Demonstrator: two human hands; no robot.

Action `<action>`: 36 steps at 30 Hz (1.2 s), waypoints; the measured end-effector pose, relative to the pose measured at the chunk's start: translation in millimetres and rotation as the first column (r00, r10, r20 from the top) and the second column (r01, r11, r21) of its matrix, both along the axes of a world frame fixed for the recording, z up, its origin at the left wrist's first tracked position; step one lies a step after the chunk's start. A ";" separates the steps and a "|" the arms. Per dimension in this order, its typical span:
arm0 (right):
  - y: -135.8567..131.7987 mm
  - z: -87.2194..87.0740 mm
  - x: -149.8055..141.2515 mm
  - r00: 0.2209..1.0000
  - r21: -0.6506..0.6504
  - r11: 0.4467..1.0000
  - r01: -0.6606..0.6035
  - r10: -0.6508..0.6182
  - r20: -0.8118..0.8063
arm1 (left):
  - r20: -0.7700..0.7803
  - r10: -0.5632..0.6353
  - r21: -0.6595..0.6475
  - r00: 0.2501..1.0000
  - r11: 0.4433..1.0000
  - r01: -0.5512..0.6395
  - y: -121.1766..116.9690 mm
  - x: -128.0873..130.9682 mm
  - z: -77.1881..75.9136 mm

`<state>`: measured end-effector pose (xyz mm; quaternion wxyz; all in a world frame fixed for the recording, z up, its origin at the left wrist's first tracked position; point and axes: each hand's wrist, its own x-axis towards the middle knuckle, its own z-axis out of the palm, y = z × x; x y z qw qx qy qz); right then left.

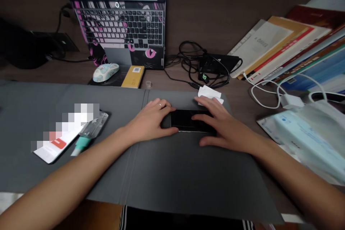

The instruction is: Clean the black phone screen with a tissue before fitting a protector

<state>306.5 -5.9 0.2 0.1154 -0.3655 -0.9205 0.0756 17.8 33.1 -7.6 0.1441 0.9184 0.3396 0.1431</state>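
A black smartphone (181,120) lies flat on the grey desk mat (183,172), its dark, glossy face up. My left hand (151,120) steadies its left end, thumb on the near edge and index finger on the far edge, other fingers curled. A ring shows on one finger. Over the right part of the phone is my right hand (222,124), fingers spread and index fingertip on or just above the dark face. That hand hides the phone's right end. Just beyond it sits a crumpled white tissue (208,93).
Left on the mat are a partly blurred phone (54,151) with a lit screen and a clear bottle with a teal cap (82,143). Behind stand a laptop (121,28), mouse (105,72), yellow booklet (133,77) and black cables (205,64). Books (285,50) and a plastic-wrapped pack (304,136) occupy the right.
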 end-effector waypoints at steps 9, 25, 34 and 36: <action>3.6 21.1 -35.5 0.997 -0.048 0.999 -0.018 0.021 0.076 | 0.018 -0.037 0.028 0.999 0.999 0.037 2.8 -1.9 -0.1; 5.4 19.6 -30.7 0.997 -0.077 0.995 0.063 -0.059 0.054 | -0.003 -0.074 0.055 0.997 0.996 0.074 4.0 -5.4 -0.1; 38.6 -1.7 35.2 0.850 0.175 0.878 0.445 -0.354 -0.389 | 0.001 -0.066 0.010 0.998 0.998 0.066 5.7 -5.9 -2.6; 46.9 -8.9 43.8 0.869 0.152 0.884 0.442 -0.380 -0.317 | 0.007 -0.060 -0.011 0.998 0.998 0.060 5.7 -5.9 -2.7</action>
